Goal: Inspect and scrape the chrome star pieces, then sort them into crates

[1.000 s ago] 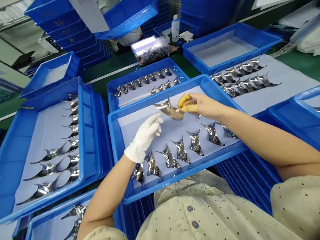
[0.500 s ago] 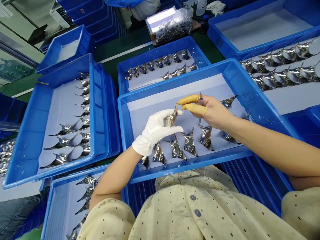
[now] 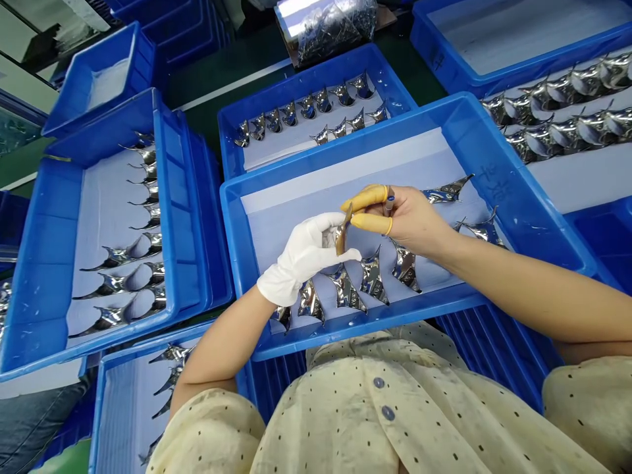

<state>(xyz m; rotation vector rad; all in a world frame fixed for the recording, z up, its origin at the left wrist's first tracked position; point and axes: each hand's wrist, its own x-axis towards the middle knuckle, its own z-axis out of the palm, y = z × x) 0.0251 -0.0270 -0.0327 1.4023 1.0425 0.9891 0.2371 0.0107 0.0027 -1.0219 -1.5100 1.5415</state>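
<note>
left hand [image 3: 301, 260]: white-gloved, grasping chrome curved piece [image 3: 343, 230] | right hand [image 3: 407, 220]: yellow finger cots [image 3: 368, 195], pinching slim tool [image 3: 388, 202] | beneath: more chrome pieces [image 3: 372, 280] in blue tray [image 3: 370, 322]

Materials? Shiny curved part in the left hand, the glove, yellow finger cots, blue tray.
The curved part looks like mirror-polished metal, perhaps stainless steel: crisp reflections. The white glove looks matte, thin latex or fabric, unclear. The yellow finger cots look like thin rubber, stretched snug. The blue tray looks like moulded plastic: smooth, glossy, one-piece.
</note>
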